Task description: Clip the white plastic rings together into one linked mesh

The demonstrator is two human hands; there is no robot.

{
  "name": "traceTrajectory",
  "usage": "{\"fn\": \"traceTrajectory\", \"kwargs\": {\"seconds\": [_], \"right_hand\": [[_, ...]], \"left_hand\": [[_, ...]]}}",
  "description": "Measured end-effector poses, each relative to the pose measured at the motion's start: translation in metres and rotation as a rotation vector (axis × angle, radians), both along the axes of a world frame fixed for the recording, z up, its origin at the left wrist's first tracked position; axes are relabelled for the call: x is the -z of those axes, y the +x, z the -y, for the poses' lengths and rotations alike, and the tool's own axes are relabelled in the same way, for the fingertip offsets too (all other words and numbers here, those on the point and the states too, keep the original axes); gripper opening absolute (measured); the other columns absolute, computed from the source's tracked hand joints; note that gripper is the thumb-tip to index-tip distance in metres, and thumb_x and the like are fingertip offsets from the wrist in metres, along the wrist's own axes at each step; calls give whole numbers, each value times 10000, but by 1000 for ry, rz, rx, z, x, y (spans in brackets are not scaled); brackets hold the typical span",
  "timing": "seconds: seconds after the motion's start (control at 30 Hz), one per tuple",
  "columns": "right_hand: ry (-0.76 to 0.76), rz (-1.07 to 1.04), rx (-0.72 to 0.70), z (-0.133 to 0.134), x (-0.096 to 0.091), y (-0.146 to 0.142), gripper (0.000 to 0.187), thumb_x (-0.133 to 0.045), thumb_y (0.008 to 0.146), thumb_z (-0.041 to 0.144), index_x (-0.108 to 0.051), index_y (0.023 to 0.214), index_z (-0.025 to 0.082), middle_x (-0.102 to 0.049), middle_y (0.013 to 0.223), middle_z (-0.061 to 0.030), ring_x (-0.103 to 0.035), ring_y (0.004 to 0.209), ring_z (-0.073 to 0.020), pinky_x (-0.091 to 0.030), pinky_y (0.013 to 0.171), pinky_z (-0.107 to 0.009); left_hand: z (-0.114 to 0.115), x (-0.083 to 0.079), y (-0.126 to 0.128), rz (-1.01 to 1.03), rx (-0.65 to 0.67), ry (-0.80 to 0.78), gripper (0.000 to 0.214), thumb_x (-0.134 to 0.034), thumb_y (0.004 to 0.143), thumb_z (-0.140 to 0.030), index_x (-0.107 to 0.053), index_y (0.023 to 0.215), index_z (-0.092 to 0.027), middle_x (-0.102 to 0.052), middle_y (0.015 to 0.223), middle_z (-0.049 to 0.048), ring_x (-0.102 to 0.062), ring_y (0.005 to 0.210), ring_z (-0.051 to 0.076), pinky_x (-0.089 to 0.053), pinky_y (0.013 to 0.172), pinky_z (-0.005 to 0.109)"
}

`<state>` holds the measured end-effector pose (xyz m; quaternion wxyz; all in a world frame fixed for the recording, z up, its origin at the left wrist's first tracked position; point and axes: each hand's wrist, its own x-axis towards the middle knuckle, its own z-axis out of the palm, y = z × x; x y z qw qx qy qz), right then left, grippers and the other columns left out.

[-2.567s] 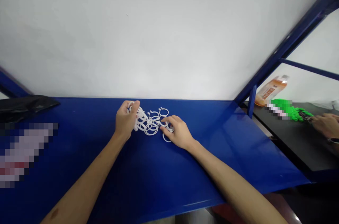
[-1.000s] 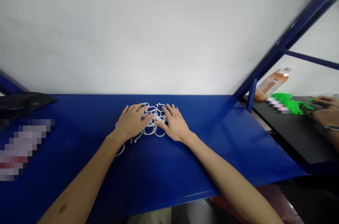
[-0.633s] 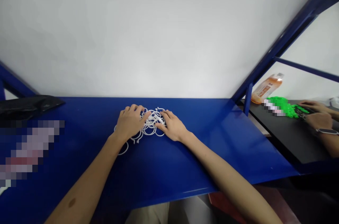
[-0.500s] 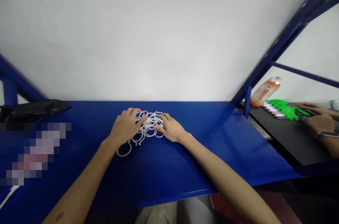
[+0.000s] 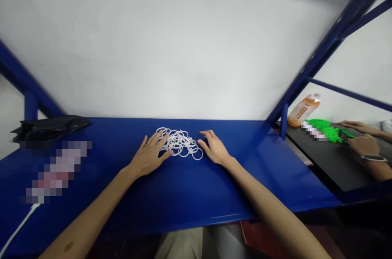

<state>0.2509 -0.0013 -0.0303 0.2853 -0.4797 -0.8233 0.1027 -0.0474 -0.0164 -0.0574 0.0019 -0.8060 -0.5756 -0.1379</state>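
A loose pile of white rings [image 5: 180, 144], which look like thin plastic hoops with small clips, lies on the blue table [image 5: 190, 193] in front of me. My left hand [image 5: 150, 153] rests at the pile's left side with fingers spread, its fingertips over some of the rings and hiding them. On the other side, my right hand [image 5: 216, 148] is open just to the right of the pile, apart from it, with nothing in its fingers.
A black plastic bag [image 5: 52, 126] lies at the table's far left, by a blurred-out object with a white cable [image 5: 21, 224]. Blue frame posts [image 5: 284, 122] rise at the sides. At right, another person's hands [image 5: 366, 144] work with green pieces [image 5: 320, 126] near an orange-labelled bottle [image 5: 304, 110].
My right hand has moved right, off the rings. My left hand has shifted slightly down. The rings at the lower left are now gathered into the pile, which spreads further right.
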Motion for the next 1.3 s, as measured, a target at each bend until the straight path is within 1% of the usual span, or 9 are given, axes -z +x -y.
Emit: {"fn": "traceTrajectory", "kwargs": {"seconds": [0.1, 0.2, 0.33, 0.53, 0.63, 0.8, 0.97, 1.13, 1.3], "right_hand": [[26, 57, -24, 10, 3, 13, 406, -467, 1012, 459, -545, 1305, 190, -591, 1232, -124, -594, 1149, -243, -474, 1003, -409], [53, 89, -78, 18, 6, 14, 421, -473, 1003, 487, -558, 1294, 196, -611, 1196, -117, -586, 1131, -245, -457, 1016, -426], [32, 61, -106, 20, 7, 12, 385, -525, 979, 487, -599, 1235, 209, -619, 1164, -102, -583, 1093, -240, -458, 997, -421], [5, 36, -120, 17, 9, 14, 156, -652, 919, 333, -669, 995, 199, -627, 1111, -86, -569, 1064, -225, -446, 986, -411], [-19, 16, -117, 16, 6, 15, 34, -651, 897, 227, -662, 894, 195, -636, 1083, -77, -576, 1033, -212, -442, 979, -398], [-33, -17, -69, 13, 5, 20, 56, -634, 859, 154, -629, 826, 198, -650, 986, -54, -588, 957, -195, -450, 934, -369], [-48, -94, 57, 10, 6, 26, 85, -601, 886, 194, -596, 802, 201, -654, 882, -38, -597, 871, -186, -472, 840, -336], [-35, -190, 76, 16, 0, 23, 92, -595, 886, 217, -582, 796, 214, -670, 849, -19, -613, 795, -168, -482, 760, -305], [-15, -266, 7, 25, -5, 18, 103, -580, 894, 235, -569, 793, 216, -680, 825, -15, -622, 756, -158, -494, 738, -297]], "left_hand": [[-14, 1, 4, 21, 15, 12, 686, -330, 965, -631, -312, 1543, -262, -303, 1612, 104, -275, 1486, 315, -197, 1193, 590], [-18, 1, 5, 23, 1, 52, 696, -339, 960, -635, -359, 1523, -225, -439, 1534, 131, -379, 1428, 324, -236, 1178, 588], [-17, -10, 12, 14, -12, 158, 747, -361, 944, -657, -404, 1489, -148, -525, 1435, 169, -468, 1340, 335, -255, 1173, 578], [-17, -19, 61, -11, 249, 176, 575, -397, 976, -543, -472, 1450, -227, -436, 1535, 100, -382, 1420, 294, -263, 1193, 520], [-17, -16, 78, -19, 268, 156, 544, -406, 986, -488, -472, 1453, -216, -496, 1491, 110, -439, 1382, 288, -266, 1190, 533], [-15, -16, 72, 19, 235, 178, 450, -483, 950, -481, -627, 1302, -240, -585, 1397, 102, -500, 1317, 308, -277, 1178, 555], [-13, -22, 65, 47, 237, 182, 367, -536, 927, -466, -695, 1161, -232, -629, 1326, 92, -518, 1285, 307, -266, 1179, 573], [-1, -30, 75, 124, 268, 287, 387, -558, 927, -447, -648, 1230, -224, -616, 1338, 92, -528, 1267, 290, -280, 1176, 554], [11, -34, 93, 257, 382, 290, 305, -522, 978, -380, -650, 1205, -221, -709, 1103, 69, -606, 1061, 235, -431, 1024, 446]]}}
